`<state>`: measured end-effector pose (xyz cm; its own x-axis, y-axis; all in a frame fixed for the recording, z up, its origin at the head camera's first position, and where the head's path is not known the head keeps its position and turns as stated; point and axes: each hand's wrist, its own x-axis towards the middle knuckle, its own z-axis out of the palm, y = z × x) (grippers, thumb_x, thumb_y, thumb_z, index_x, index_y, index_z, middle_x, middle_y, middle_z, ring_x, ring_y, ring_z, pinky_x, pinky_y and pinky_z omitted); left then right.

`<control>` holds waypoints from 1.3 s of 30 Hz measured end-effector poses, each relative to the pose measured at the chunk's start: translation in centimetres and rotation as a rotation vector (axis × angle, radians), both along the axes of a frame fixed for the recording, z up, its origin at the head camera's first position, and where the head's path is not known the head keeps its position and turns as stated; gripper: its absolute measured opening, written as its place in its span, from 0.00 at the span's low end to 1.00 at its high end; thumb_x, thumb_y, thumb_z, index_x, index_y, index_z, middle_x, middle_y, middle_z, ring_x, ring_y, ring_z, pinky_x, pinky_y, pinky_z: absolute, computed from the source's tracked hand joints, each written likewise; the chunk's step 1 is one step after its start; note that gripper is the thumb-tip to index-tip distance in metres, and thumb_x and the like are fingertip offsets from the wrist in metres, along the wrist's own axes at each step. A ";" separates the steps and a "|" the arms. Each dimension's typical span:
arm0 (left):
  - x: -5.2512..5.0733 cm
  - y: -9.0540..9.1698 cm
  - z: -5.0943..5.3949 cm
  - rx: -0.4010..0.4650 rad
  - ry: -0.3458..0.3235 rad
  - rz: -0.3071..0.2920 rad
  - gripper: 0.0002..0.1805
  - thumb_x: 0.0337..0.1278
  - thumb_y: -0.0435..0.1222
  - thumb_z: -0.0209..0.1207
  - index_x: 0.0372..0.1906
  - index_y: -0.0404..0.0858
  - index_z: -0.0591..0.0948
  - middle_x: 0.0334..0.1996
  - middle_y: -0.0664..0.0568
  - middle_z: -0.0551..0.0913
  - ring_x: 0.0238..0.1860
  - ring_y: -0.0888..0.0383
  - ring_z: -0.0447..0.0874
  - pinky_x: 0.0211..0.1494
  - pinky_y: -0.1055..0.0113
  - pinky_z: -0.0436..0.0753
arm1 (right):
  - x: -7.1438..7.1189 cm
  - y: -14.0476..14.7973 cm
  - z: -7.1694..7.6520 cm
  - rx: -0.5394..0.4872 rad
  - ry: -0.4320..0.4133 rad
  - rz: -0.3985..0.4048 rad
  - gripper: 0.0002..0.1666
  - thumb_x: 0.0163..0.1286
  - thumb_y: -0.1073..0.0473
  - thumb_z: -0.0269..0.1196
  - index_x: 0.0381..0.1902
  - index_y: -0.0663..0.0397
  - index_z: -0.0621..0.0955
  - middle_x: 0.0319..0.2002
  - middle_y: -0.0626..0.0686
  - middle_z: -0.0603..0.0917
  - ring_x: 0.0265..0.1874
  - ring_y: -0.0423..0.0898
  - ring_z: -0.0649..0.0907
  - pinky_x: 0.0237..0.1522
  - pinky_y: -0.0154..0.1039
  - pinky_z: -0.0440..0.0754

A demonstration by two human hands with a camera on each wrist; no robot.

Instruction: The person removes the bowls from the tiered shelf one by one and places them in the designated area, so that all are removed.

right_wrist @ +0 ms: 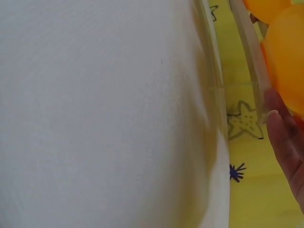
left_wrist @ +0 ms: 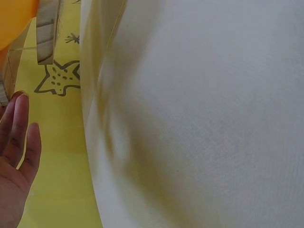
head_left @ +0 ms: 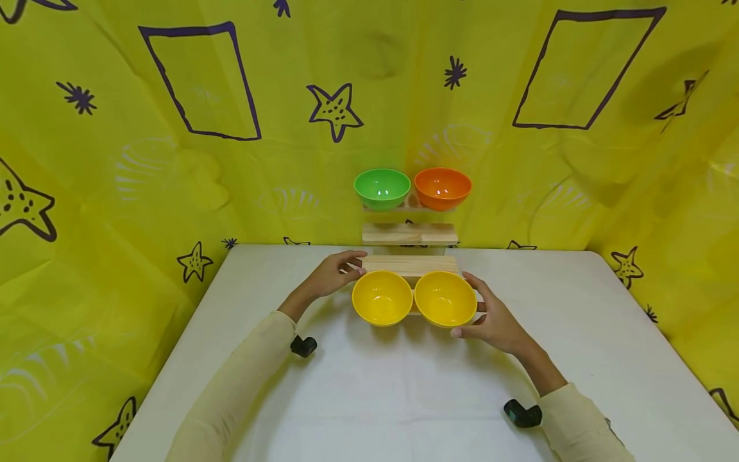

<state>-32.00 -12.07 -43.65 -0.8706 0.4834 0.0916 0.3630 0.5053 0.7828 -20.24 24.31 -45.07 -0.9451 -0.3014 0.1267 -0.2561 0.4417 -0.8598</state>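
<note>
Backdrop [head_left: 381, 58] first, biggest: yellow sheeting behind and along both sides, dark line drawings on it. Tabletop [head_left: 375, 398] next, white, running up to the rear sheet. Two pale sleeves reach in over it, left sleeve [head_left: 237, 385] and right sleeve [head_left: 580, 423]. Wooden stand [head_left: 410, 234] at center rear of the tabletop, pale planks in stepped tiers.

Left hand [head_left: 335, 274] at the stand's left end, fingertips right by a plank end and just beside the left yellow bowl; grip apart, fingers loosely extended, nothing in it. Exact contact with the wood: can't tell. Right hand [head_left: 499, 324] at the right yellow bowl's outer side; grip spread, thumb toward the front, index toward the back, fingers fairly straight in the right wrist view. Whether they press on bowl or plank: can't tell.

Bowls, four, similar size, all upright with the hollow facing up. Left yellow bowl [head_left: 382, 300] and right yellow bowl [head_left: 446, 300] side by side on the lowest tier, rims about touching. Green bowl [head_left: 382, 189] and orange bowl [head_left: 442, 189] on the top tier, green on the left, small gap.

Smallest: black objects [head_left: 523, 414], one by each sleeve.
</note>
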 end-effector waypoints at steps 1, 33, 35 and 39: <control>0.0 0.0 0.0 -0.003 0.001 0.001 0.26 0.69 0.43 0.61 0.69 0.42 0.75 0.56 0.41 0.83 0.49 0.48 0.84 0.52 0.58 0.84 | 0.0 0.0 0.0 0.003 0.000 0.000 0.64 0.56 0.56 0.78 0.80 0.52 0.51 0.75 0.68 0.56 0.50 0.61 0.84 0.36 0.37 0.85; 0.1 0.2 0.2 -0.030 -0.005 0.016 0.27 0.69 0.41 0.62 0.70 0.43 0.74 0.57 0.41 0.82 0.50 0.48 0.84 0.53 0.58 0.84 | 0.1 -0.4 0.4 -0.013 -0.016 -0.009 0.61 0.56 0.56 0.77 0.79 0.51 0.54 0.73 0.64 0.64 0.51 0.60 0.84 0.42 0.38 0.85; 0.0 0.2 0.1 -0.026 -0.011 0.017 0.27 0.69 0.41 0.62 0.70 0.43 0.74 0.57 0.41 0.82 0.51 0.48 0.84 0.53 0.58 0.84 | 0.1 -0.4 0.4 -0.014 -0.015 -0.009 0.60 0.56 0.56 0.77 0.79 0.51 0.55 0.72 0.64 0.64 0.51 0.59 0.84 0.42 0.38 0.85; 0.1 0.2 0.1 -0.020 -0.014 0.016 0.26 0.69 0.41 0.62 0.70 0.43 0.74 0.57 0.41 0.82 0.51 0.48 0.84 0.53 0.58 0.84 | 0.1 -0.4 0.4 -0.019 -0.014 -0.009 0.60 0.56 0.57 0.77 0.79 0.51 0.55 0.72 0.64 0.64 0.50 0.59 0.84 0.41 0.37 0.85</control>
<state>-31.94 -11.92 -43.53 -0.8793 0.4712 0.0693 0.3436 0.5268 0.7775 -20.15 23.91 -44.67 -0.9496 -0.2902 0.1187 -0.2396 0.4275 -0.8717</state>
